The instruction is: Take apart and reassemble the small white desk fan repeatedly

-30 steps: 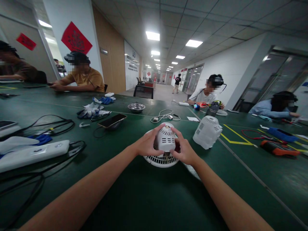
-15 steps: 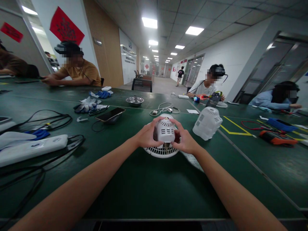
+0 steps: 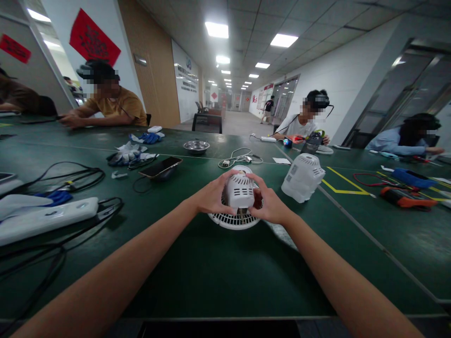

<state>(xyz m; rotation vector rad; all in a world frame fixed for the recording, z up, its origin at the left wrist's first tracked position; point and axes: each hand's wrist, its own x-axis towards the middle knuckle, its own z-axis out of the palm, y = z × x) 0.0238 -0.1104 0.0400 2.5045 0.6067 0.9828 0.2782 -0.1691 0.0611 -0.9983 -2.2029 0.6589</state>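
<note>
Between my two hands is a white plastic motor housing [image 3: 241,191] with slotted vents, apparently from a small fan. Under it lies a round white fan grille [image 3: 235,223], face down on the green table. My left hand [image 3: 217,193] grips the housing's left side, thumb low and fingers over the top. My right hand [image 3: 267,201] holds the right side in the same way. A narrow gap shows below the housing's front edge, with something brownish inside that I cannot make out. A crumpled clear bag, partly hidden, lies under my right forearm.
To the right stands a white vented plastic part in clear wrapping [image 3: 303,177]. Beyond the grille are a coiled white cable [image 3: 239,158] and a metal bowl [image 3: 196,147]. A phone [image 3: 161,167], gloves [image 3: 128,154] and a white power strip [image 3: 52,218] lie left. Co-workers sit around the table.
My hands keep the same grip on the motor housing, which has barely shifted. The whole view has moved slightly. In the background a walking person has changed position a little.
</note>
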